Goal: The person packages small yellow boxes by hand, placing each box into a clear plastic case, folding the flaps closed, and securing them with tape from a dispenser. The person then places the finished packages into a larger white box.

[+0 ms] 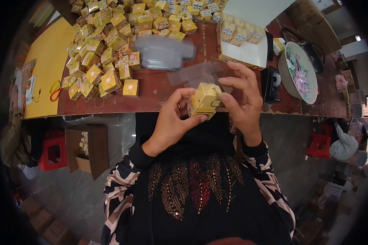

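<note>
Small gold box (207,97): shiny, angular faces, small red mark on one side. You have it raised in front of you, tilted, gripped between thumb and fingers of your left hand (172,116).

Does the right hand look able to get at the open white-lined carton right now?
Probably yes: the open white-lined carton lies just beyond the right hand, with nothing visible blocking the way. The left hand appears to support the small gold box, leaving the right fairly free.
</note>
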Motion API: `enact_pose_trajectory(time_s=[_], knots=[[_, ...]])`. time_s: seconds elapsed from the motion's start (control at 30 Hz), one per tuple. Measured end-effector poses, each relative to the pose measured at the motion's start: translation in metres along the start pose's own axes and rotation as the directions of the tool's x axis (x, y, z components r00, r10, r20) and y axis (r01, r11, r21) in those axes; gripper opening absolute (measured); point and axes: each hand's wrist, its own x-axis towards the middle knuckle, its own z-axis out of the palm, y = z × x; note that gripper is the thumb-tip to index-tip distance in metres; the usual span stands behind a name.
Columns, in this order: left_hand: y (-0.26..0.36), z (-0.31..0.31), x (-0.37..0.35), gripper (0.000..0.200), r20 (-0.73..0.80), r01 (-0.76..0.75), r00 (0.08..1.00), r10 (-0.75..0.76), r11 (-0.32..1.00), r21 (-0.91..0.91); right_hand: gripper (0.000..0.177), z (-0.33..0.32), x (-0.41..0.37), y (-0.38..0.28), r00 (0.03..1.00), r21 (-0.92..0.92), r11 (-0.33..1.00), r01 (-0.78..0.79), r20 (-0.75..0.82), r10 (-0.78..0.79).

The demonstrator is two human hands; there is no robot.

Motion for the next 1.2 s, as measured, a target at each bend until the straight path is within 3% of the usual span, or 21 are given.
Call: enact_pose_trajectory(time_s=[0.1, 0.17, 0.2, 0.27, 0.3, 0.33, 0.37, 0.4, 0.43, 0.53, 0.6, 0.63, 0.67, 0.73, 0.87, 0.93, 1.03, 1.07, 1.1, 1.13, 1.2], knots=[[-0.001, 0.000, 0.001, 0.054, -0.015, -0.003, 1.000, 0.002, 1.000, -0.011, 0.036, -0.004, 0.000, 0.002, 0.996, -0.046, 0.998, 0.037, 0.087, -0.033], [-0.003, -0.002, 0.001, 0.065, -0.015, -0.023, 1.000, 0.023, 1.000, 0.019, 0.049, 0.000, -0.002, 0.001, 0.983, 0.326, 0.933, -0.151, -0.046, 0.175], [-0.002, -0.003, -0.001, 0.065, -0.006, -0.025, 1.000, 0.025, 1.000, 0.018, 0.049, 0.003, -0.005, 0.001, 0.983, 0.320, 0.936, -0.148, -0.053, 0.174], [0.001, 0.000, -0.001, 0.080, -0.010, -0.142, 0.990, 0.143, 0.988, 0.052, 0.063, 0.004, -0.015, 0.004, 0.959, 0.605, 0.752, -0.260, 0.074, 0.273], [0.003, 0.003, -0.004, 0.093, -0.016, -0.085, 0.996, 0.086, 0.996, 0.040, 0.066, 0.003, -0.023, 0.004, 0.929, 0.618, 0.696, -0.366, 0.198, 0.312], [0.006, 0.010, -0.003, 0.093, -0.005, -0.120, 0.993, 0.121, 0.992, 0.046, 0.070, 0.005, -0.032, 0.003, 0.886, 0.614, 0.640, -0.462, 0.297, 0.355], [0.009, 0.016, -0.004, 0.093, 0.015, -0.145, 0.989, 0.145, 0.988, 0.044, 0.074, 0.010, -0.038, -0.001, 0.892, 0.580, 0.677, -0.452, 0.305, 0.333], [0.009, 0.019, -0.006, 0.092, 0.043, -0.141, 0.990, 0.136, 0.976, 0.165, 0.072, 0.016, -0.047, 0.000, 0.937, 0.482, 0.804, -0.349, 0.165, 0.308], [0.007, 0.020, -0.008, 0.091, 0.058, -0.144, 0.989, 0.133, 0.948, 0.285, 0.069, 0.015, -0.052, -0.005, 0.900, 0.477, 0.765, -0.433, 0.175, 0.399], [0.008, 0.033, -0.010, 0.086, 0.155, -0.102, 0.986, 0.066, 0.965, 0.240, 0.060, 0.022, -0.074, 0.003, 0.949, 0.430, 0.858, -0.280, -0.015, 0.316], [0.010, 0.034, -0.013, 0.086, 0.170, -0.014, 0.984, -0.062, 0.911, 0.412, 0.058, 0.025, -0.092, 0.006, 0.945, 0.369, 0.892, -0.262, -0.088, 0.314], [0.009, 0.038, -0.010, 0.082, 0.225, -0.032, 0.972, -0.066, 0.913, 0.407, 0.056, 0.019, -0.096, 0.004, 0.944, 0.328, 0.908, -0.262, -0.110, 0.312], [0.008, 0.043, -0.011, 0.082, 0.256, -0.041, 0.964, -0.070, 0.914, 0.404, 0.056, 0.012, -0.102, -0.001, 0.897, 0.405, 0.820, -0.404, -0.002, 0.443], [0.029, 0.075, -0.022, 0.081, 0.115, 0.216, 0.951, -0.286, 0.885, 0.412, 0.056, 0.009, -0.114, 0.001, 0.899, 0.385, 0.836, -0.391, -0.033, 0.436], [0.012, 0.064, -0.020, 0.076, 0.182, 0.187, 0.942, -0.283, 0.889, 0.417, 0.048, 0.011, -0.132, 0.003, 0.884, 0.388, 0.817, -0.427, -0.012, 0.467], [-0.003, 0.042, -0.020, 0.063, 0.259, 0.201, 0.913, -0.315, 0.901, 0.385, 0.044, 0.020, -0.146, 0.013, 0.904, 0.345, 0.851, -0.395, -0.018, 0.427], [-0.012, 0.025, -0.023, 0.050, 0.183, 0.305, 0.893, -0.411, 0.852, 0.426, 0.036, 0.033, -0.160, 0.017, 0.904, 0.358, 0.848, -0.390, -0.024, 0.426], [-0.013, 0.024, -0.024, 0.050, 0.177, 0.307, 0.894, -0.412, 0.850, 0.428, 0.032, 0.036, -0.163, 0.018, 0.886, 0.406, 0.813, -0.417, -0.019, 0.463], [-0.008, 0.034, -0.024, 0.047, 0.218, 0.199, 0.922, -0.319, 0.875, 0.441, 0.032, 0.036, -0.161, 0.018, 0.888, 0.410, 0.813, -0.415, -0.015, 0.460], [-0.005, 0.040, -0.024, 0.045, 0.261, 0.088, 0.939, -0.225, 0.889, 0.448, 0.029, 0.036, -0.159, 0.018, 0.920, 0.374, 0.870, -0.321, -0.094, 0.380], [-0.008, 0.038, -0.023, 0.042, 0.280, 0.061, 0.941, -0.190, 0.908, 0.414, 0.026, 0.035, -0.157, 0.016, 0.942, 0.329, 0.917, -0.225, -0.167, 0.291]])
